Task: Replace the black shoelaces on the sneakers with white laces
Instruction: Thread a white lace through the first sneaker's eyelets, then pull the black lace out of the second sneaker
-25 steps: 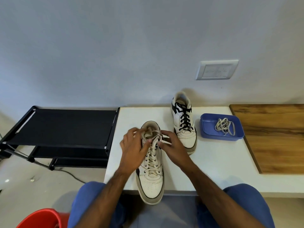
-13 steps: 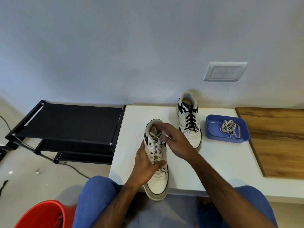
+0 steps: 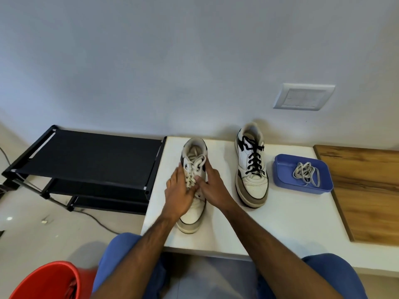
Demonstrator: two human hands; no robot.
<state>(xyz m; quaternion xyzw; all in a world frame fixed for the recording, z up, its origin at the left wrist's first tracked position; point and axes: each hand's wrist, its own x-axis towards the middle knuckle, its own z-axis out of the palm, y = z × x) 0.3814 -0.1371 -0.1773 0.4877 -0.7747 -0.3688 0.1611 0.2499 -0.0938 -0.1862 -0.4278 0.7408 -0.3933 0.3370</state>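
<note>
A white sneaker with white laces point(image 3: 192, 180) lies on the white table point(image 3: 280, 223), toe towards me. My left hand point(image 3: 178, 192) grips its left side over the laces. My right hand point(image 3: 212, 186) holds its right side, thumb across the tongue. A second white sneaker with black laces point(image 3: 251, 167) stands to the right, untouched. A loose white lace point(image 3: 306, 172) lies bundled in a blue tray point(image 3: 280, 175) further right.
A black shoe rack point(image 3: 86, 156) stands left of the table. A wooden board point(image 3: 367, 190) covers the table's right part. A red bucket point(image 3: 43, 281) sits on the floor at lower left. A wall switch plate point(image 3: 303, 97) is above the table.
The white-laced sneaker has been pushed away from me, fully onto the table. Both hands moved down its sides from the lace ends at its collar.
</note>
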